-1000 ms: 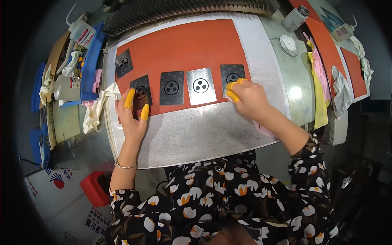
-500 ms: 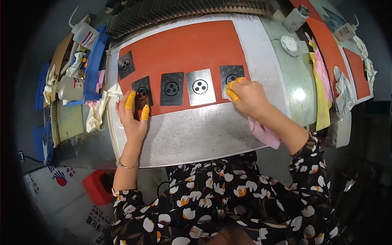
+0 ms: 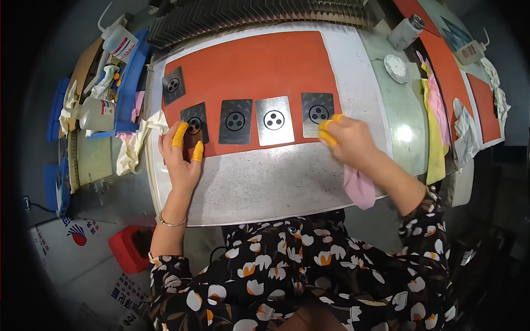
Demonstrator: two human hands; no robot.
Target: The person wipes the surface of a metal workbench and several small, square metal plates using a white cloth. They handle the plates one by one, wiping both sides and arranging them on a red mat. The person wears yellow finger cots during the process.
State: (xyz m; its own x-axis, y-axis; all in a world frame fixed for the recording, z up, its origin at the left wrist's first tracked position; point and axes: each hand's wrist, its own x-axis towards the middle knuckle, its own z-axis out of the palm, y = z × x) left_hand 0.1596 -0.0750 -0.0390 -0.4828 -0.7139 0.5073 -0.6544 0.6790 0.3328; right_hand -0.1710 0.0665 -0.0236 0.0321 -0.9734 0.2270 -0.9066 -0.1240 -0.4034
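Several thin metal plates, each with a dark ring holding round spots, lie in a row on an orange-red mat (image 3: 248, 63). My left hand (image 3: 181, 160), yellow cots on its fingertips, has fingers spread over the left part of a dark plate (image 3: 201, 131). My right hand (image 3: 353, 140) is closed around a pink cloth (image 3: 359, 187) that hangs below the palm. Its yellow-capped fingers are at the lower right corner of the rightmost plate (image 3: 314, 100). Between the hands lie another dark plate (image 3: 234, 136) and a bright silver plate (image 3: 274, 135). One more plate (image 3: 173, 98) sits tilted at upper left.
A rack of upright dark plates (image 3: 254, 16) spans the back. At left are a blue tray (image 3: 130, 71), squeeze bottles (image 3: 98, 115) and a crumpled white cloth (image 3: 132, 154). A grey container (image 3: 406, 33), a white round dish (image 3: 395, 67) and yellow cloth (image 3: 435, 143) are at right.
My right hand has shifted toward the rightmost plate's lower right corner with the pink cloth, baring more of its ring. My left hand stays by its plate. The whole view has shifted slightly.
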